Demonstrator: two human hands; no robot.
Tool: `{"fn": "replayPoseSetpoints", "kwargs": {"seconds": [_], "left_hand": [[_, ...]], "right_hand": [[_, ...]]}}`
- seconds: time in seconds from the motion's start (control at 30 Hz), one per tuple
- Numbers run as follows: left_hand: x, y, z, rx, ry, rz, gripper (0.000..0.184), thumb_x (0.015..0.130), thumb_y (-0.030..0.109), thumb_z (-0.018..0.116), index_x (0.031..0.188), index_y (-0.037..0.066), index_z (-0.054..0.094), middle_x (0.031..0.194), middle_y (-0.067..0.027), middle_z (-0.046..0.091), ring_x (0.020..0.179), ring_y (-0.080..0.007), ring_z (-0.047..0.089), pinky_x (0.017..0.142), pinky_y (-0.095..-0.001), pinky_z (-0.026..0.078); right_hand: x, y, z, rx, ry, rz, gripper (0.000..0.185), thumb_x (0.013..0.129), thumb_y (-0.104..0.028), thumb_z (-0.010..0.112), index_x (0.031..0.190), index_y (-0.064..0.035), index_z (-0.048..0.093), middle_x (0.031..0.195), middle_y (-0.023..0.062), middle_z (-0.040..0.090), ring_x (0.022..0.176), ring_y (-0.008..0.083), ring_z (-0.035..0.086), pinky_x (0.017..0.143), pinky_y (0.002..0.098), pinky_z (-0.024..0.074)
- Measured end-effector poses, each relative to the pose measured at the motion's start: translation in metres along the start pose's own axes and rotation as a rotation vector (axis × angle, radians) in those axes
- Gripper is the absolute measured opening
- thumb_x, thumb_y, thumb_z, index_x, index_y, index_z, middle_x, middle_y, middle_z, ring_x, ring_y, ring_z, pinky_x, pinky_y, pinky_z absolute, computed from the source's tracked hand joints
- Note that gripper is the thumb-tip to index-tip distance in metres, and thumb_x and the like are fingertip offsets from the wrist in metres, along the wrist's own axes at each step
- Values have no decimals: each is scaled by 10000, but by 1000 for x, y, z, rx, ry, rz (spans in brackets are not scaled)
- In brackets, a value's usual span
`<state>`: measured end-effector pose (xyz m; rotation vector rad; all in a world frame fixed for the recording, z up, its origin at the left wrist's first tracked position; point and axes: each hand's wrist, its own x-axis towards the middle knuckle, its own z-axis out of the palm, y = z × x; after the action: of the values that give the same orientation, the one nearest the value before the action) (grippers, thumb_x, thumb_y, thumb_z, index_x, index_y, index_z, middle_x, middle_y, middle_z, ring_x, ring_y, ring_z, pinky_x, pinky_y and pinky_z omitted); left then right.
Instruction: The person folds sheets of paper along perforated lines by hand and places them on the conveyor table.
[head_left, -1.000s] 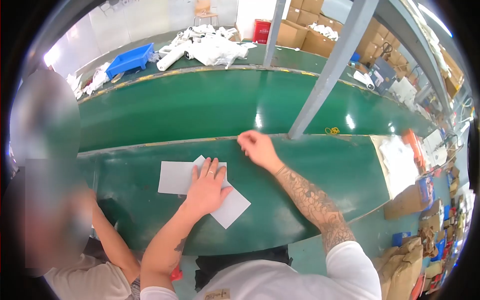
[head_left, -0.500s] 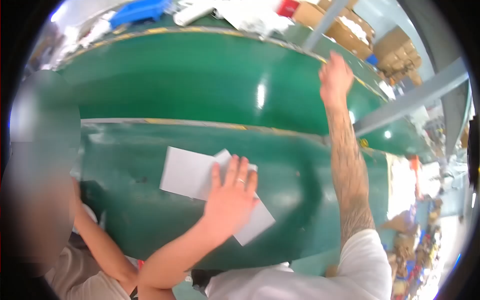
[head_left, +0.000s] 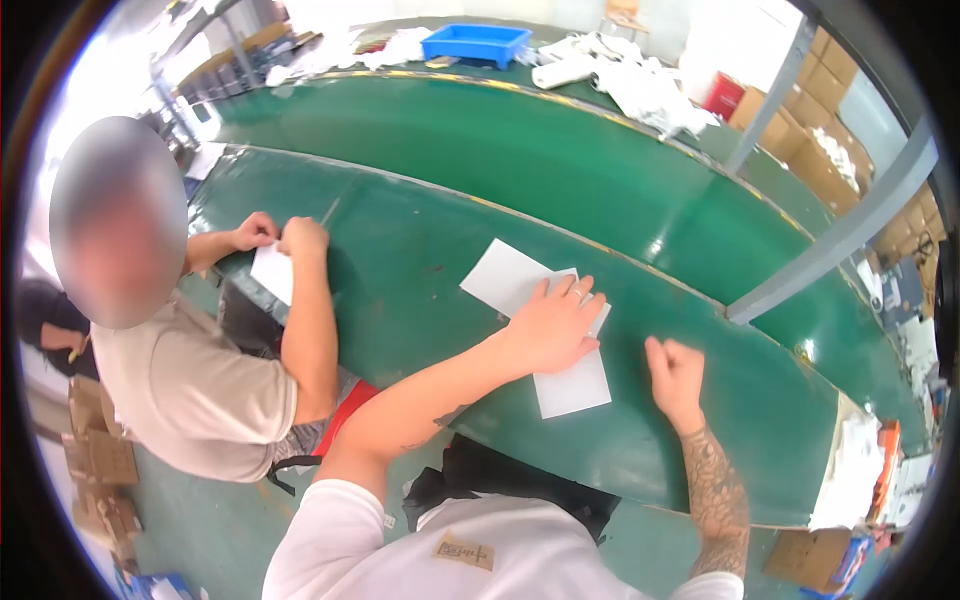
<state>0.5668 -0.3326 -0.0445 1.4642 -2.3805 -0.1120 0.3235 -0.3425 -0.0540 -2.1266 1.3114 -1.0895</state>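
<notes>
My left hand point(head_left: 556, 322) lies flat with fingers spread, pressing on overlapping white paper-like pieces on the green table. One piece point(head_left: 503, 277) sticks out to the upper left of the hand, and another point(head_left: 574, 388) reaches below it. Part of a smaller white piece shows near the fingertips, mostly covered. A ring is on one finger. To the right of the pieces, my right hand point(head_left: 676, 380) is closed in a loose fist above the table, thumb raised. Nothing shows in its fingers, and it is apart from the pieces.
At the left a co-worker in a beige shirt point(head_left: 190, 390) handles a white piece point(head_left: 272, 270). Beyond the table edge runs a green conveyor belt point(head_left: 480, 140). A grey post point(head_left: 840, 225) rises at the right. A blue tray point(head_left: 475, 44) and white material point(head_left: 640, 80) lie across the belt.
My right hand has come back from over the far side of the belt to the near table, still closed. My left hand stays on the white pieces. The view has swung left, showing more of the co-worker.
</notes>
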Motion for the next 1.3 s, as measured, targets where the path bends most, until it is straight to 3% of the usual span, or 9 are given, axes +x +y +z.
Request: {"fn": "replayPoseSetpoints", "kwargs": {"seconds": [0.07,0.3,0.6,0.7,0.77,0.83,1.0,1.13,1.3], "left_hand": [[-3,-6,-6,-55,52,-118,576,862,328,698,1320,26,522,1359,-210,512,1239,-359,498,993,-516,422],[-12,-34,-3,66,-7,-544,643,767,462,772,1221,39,602,1235,-195,562,1188,-358,512,953,-528,429],[-2,-38,15,-190,209,-605,490,751,358,803,1062,21,631,1063,-175,627,1101,-323,583,900,-474,479],[-16,-3,-7,-575,345,-482,335,808,247,767,977,6,606,924,-148,654,931,-276,637,820,-401,504],[-23,20,-25,-741,430,-410,269,835,193,745,936,-2,590,866,-136,658,849,-255,645,776,-372,508],[-27,31,-32,-863,656,-226,211,854,150,725,913,1,587,876,-137,662,815,-241,631,747,-356,504],[-32,3,-41,-753,908,-504,198,847,155,727,910,4,616,841,-164,662,800,-249,661,734,-375,519],[-55,-39,-16,-17,713,-699,187,802,166,701,949,66,647,1025,-137,646,1039,-339,566,827,-447,478],[-57,-38,9,230,466,-710,444,859,350,683,1125,1,618,1237,-193,574,1238,-353,476,988,-547,372]], "right_hand": [[4,-14,-4,-60,5,-232,442,883,-108,699,569,-3,406,518,128,377,438,216,333,443,371,277],[-1,-14,3,-11,-23,-277,439,888,-106,698,581,1,403,539,135,396,453,261,365,455,380,287],[-1,-11,10,-89,-129,-224,362,900,-142,695,639,16,500,580,144,489,484,254,451,492,374,357],[-12,-20,7,64,-40,-245,171,910,-152,688,893,6,624,772,129,622,655,212,572,584,327,449],[-8,-31,7,113,-37,-144,418,917,-165,684,1267,5,533,1045,130,651,910,206,617,716,307,495],[-9,3,17,142,-92,-199,511,917,-169,685,1340,9,462,1099,137,635,973,213,608,736,310,495],[-6,-23,5,149,-135,-43,624,912,-161,691,1422,25,384,1147,137,625,979,198,628,724,294,492],[1,-9,2,156,12,-37,568,913,-138,687,1398,15,434,1142,108,627,929,162,630,684,264,478],[-3,-9,6,97,-24,-45,452,890,-121,703,1295,-7,539,1153,115,631,922,175,635,672,273,508]]}}
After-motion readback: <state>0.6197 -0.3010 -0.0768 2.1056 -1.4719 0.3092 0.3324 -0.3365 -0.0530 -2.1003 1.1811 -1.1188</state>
